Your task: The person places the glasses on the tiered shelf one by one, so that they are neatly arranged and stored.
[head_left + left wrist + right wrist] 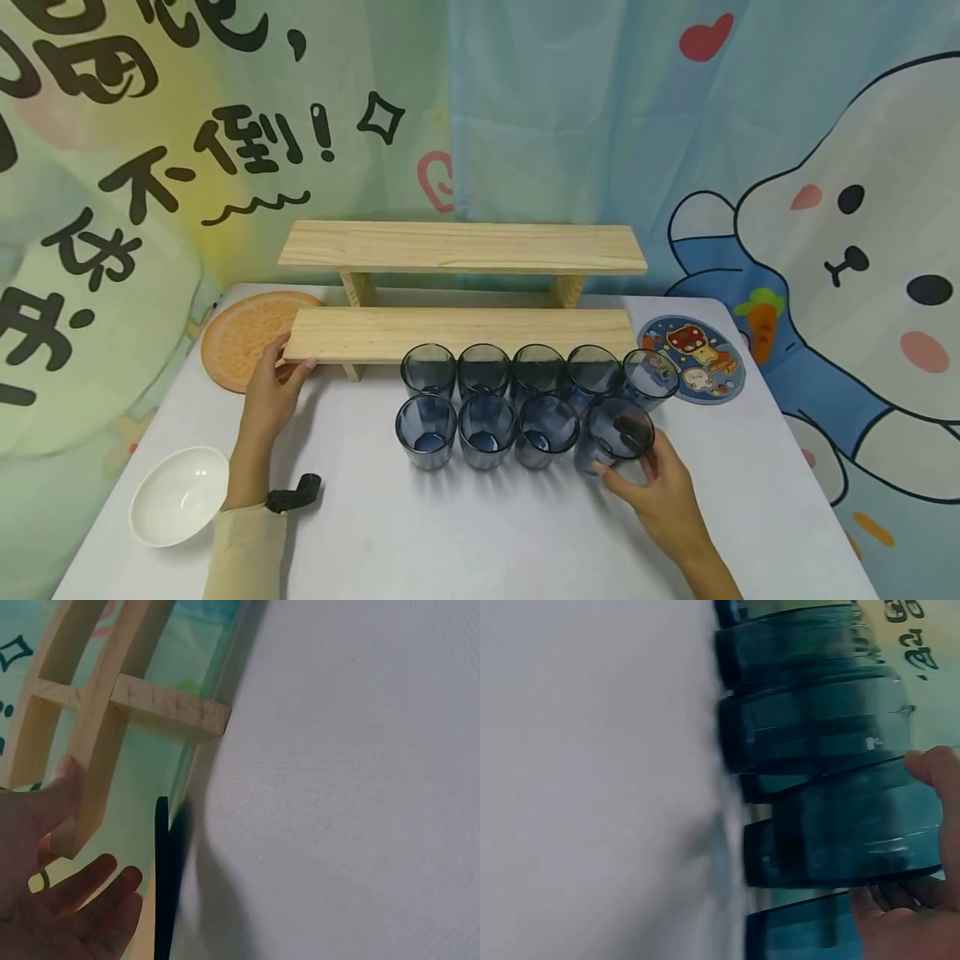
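Blue-tinted glass (618,425) is in the R hand (667,500), thumb & fingers round its side; looks a bit tilted, prob. just off the table (465,533), at R end of front row, other glasses (486,437) v. close. L hand (272,398) pinches L end of the wooden shelf (450,333), lower board. Risks: sideways swing could knock neighbours; loose grip on smooth sides might mean a drop; L-hand tug could shift shelf.
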`<state>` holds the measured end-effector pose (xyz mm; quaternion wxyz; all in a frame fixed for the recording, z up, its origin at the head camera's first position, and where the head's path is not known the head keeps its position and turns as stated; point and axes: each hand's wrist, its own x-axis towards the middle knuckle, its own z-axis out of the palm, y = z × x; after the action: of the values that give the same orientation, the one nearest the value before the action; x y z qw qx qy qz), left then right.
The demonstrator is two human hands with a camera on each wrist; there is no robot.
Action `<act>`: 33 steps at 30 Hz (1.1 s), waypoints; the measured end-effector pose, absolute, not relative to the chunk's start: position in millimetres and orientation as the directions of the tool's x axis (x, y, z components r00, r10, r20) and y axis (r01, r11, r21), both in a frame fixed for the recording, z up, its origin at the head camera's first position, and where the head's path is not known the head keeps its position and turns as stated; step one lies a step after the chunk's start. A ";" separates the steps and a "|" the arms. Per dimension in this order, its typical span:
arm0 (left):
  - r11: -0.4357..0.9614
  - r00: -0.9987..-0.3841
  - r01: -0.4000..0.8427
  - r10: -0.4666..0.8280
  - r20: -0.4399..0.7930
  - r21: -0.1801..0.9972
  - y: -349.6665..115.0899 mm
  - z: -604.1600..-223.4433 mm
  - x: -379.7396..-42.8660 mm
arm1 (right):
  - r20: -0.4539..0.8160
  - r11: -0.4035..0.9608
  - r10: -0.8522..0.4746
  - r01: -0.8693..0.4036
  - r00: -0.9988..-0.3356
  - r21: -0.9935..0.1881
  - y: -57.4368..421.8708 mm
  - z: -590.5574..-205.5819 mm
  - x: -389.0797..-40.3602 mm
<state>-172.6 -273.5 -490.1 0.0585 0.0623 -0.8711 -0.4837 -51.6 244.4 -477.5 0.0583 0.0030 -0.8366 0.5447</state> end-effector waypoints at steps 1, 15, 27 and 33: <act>0.526 -0.985 -0.051 -0.167 0.045 0.849 -273.2 -490.4 -172.4 | 0.099 0.412 0.056 -0.067 -0.994 -0.909 244.8 -473.2 -50.8; 0.553 -0.983 -0.060 -0.176 0.046 0.831 -272.3 -489.6 -170.6 | 0.101 0.510 0.046 -0.063 -0.994 -0.858 257.7 -390.4 -58.7; 0.542 -0.982 -0.065 -0.185 0.044 0.838 -270.1 -487.4 -170.2 | 0.265 0.568 0.038 -0.198 -0.963 -0.799 279.4 -348.2 -117.3; 0.536 -0.983 -0.065 -0.180 0.038 0.842 -270.1 -487.0 -170.2 | 0.285 0.560 0.048 -0.210 -0.957 -0.801 287.2 -338.0 -160.7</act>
<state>-170.2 -270.1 -487.0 0.0601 0.0700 -0.8743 -0.4766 -160.7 287.2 -338.0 0.1383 0.0466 -0.8723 0.4668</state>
